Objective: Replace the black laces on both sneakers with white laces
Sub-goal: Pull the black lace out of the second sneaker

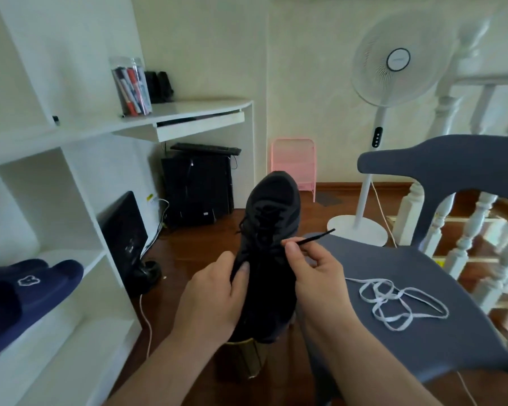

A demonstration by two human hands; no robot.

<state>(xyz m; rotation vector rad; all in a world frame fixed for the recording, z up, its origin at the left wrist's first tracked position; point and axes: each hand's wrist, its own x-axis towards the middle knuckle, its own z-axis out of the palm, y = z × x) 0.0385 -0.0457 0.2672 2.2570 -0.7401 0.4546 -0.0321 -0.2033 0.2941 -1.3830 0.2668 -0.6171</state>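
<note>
head view, frame centre: left hand (214, 291) steadied the sneaker (269, 253) while right hand (311, 273) pinched the black lace (314, 237), apparently unthreading it.

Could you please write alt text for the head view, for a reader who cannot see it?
The left hand holds a black sneaker upright while the right hand pinches its black lace. White laces lie on a grey chair.

A black fabric sneaker (272, 253) carries a black lace (314, 238), beside white flat laces (399, 303) on a grey-blue plastic chair (452, 288).
</note>
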